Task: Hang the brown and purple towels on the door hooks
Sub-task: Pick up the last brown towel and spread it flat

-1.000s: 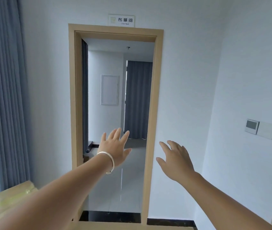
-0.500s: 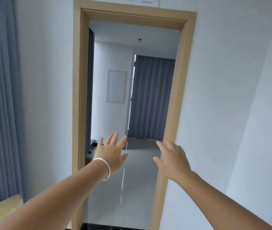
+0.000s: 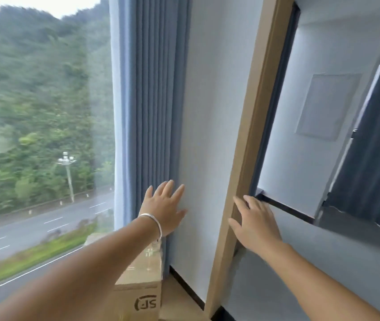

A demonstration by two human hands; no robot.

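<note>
The brown and purple towels: where they are I cannot tell from here. Left of the door frame (image 3: 253, 112) a big window (image 3: 40, 112) shows trees and a road, with a blue curtain (image 3: 152, 100) between it and the frame. A cardboard box (image 3: 140, 286) stands below the curtain. The left hand (image 3: 164, 209), with a silver bracelet (image 3: 154, 222), is spread just left of the frame, holding nothing; the right hand (image 3: 256, 225) reaches out at the frame's inner edge, fingers straight and apart

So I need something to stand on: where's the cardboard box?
In the head view, the cardboard box sits low centre, on the floor below the blue curtain, under the left forearm.
</note>
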